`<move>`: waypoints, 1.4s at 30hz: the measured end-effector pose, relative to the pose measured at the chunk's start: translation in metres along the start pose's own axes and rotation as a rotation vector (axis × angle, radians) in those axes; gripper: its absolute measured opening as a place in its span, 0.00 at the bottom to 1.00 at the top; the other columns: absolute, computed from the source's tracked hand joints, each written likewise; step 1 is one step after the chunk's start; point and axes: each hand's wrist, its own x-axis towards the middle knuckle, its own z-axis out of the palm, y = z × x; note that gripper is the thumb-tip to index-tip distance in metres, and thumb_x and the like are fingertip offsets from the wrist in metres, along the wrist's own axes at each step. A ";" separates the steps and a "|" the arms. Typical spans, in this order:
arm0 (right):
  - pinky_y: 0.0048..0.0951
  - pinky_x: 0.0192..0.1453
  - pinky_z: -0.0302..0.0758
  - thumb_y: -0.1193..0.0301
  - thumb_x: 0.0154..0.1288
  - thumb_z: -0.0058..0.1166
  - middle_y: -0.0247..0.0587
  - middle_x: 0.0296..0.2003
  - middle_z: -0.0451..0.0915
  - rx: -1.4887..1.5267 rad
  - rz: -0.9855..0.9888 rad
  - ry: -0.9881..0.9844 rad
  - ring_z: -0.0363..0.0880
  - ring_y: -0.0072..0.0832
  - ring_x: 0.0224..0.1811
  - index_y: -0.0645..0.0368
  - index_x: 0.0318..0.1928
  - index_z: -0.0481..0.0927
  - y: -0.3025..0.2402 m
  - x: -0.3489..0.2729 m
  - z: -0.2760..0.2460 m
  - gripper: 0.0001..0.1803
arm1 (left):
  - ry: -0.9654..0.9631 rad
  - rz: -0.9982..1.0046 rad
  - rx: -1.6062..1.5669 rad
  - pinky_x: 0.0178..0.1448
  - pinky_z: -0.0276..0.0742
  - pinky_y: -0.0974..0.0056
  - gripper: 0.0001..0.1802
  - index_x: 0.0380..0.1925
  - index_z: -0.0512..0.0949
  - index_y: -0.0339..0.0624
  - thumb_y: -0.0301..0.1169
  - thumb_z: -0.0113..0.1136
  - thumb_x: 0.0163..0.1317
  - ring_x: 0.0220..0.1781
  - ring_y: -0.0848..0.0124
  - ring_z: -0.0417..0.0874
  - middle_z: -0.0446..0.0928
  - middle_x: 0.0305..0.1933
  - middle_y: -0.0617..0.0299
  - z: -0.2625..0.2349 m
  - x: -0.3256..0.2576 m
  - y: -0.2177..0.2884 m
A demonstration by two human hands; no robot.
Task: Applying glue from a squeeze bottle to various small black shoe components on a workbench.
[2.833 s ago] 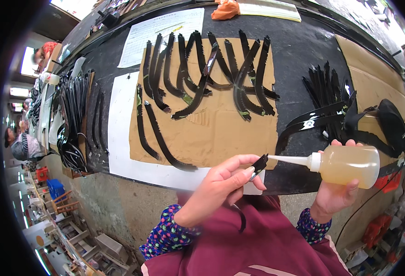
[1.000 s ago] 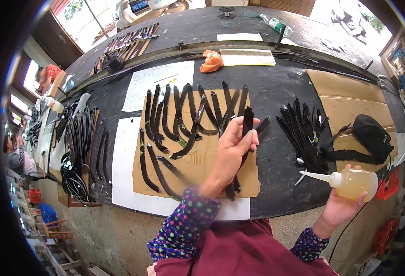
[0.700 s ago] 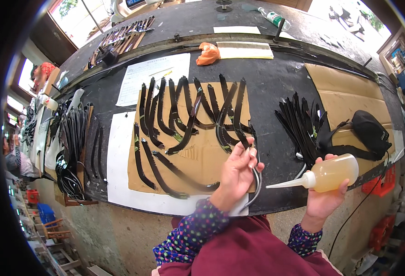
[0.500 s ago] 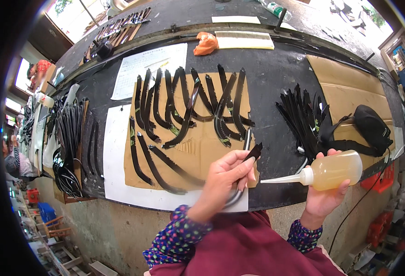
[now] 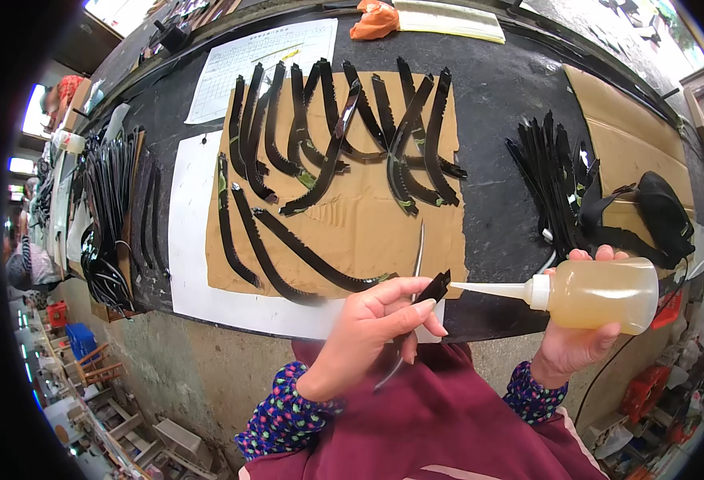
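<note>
At the black desk's (image 5: 496,216) near edge, the left hand (image 5: 380,316), fingers bent, pinched 1 black strip (image 5: 433,291); the right hand (image 5: 577,348) gripped 1 squeeze bottle (image 5: 608,294) sideways, nozzle by that strip's end. Beyond, 3 curved strips (image 5: 304,253) lay before an overlapping row (image 5: 332,152) on 1 cardboard sheet (image 5: 368,228); farther, 1 gridded paper (image 5: 236,68).

Round translucent plastic squeeze bottle with pale amber contents (image 5: 604,296) is looking smooth, satin. Curved black serrated strips (image 5: 224,210) are reading plastic-like, catching glossy highlights. Flat brown cardboard sheet (image 5: 352,244) is showing a matt, creased face. Wide black tabletop (image 5: 500,216) is looking dull, scuffed. Maroon cloth garment (image 5: 416,412) and floral cloth sleeves (image 5: 284,420) are reading soft, matt.
</note>
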 end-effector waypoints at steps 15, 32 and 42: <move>0.51 0.50 0.74 0.55 0.44 0.67 0.39 0.55 0.63 -0.093 0.042 0.038 0.66 0.44 0.56 0.55 0.62 0.54 0.004 0.000 0.009 0.48 | 0.013 -0.037 -0.004 0.25 0.68 0.76 0.19 0.53 0.67 0.31 0.28 0.51 0.63 0.18 0.77 0.72 0.79 0.29 0.55 -0.008 0.001 0.000; 0.49 0.50 0.75 0.56 0.45 0.67 0.39 0.53 0.64 -0.060 0.066 0.033 0.66 0.43 0.57 0.55 0.61 0.55 0.004 0.001 0.016 0.46 | 0.009 -0.042 -0.009 0.25 0.67 0.76 0.19 0.53 0.67 0.30 0.29 0.52 0.63 0.17 0.78 0.71 0.78 0.28 0.56 -0.008 0.000 0.001; 0.50 0.51 0.74 0.55 0.46 0.65 0.39 0.55 0.65 -0.075 0.052 0.071 0.66 0.44 0.57 0.55 0.61 0.54 0.005 0.001 0.015 0.46 | -0.007 -0.046 0.000 0.25 0.67 0.76 0.20 0.53 0.67 0.31 0.29 0.52 0.63 0.17 0.79 0.70 0.78 0.27 0.56 -0.005 -0.002 0.002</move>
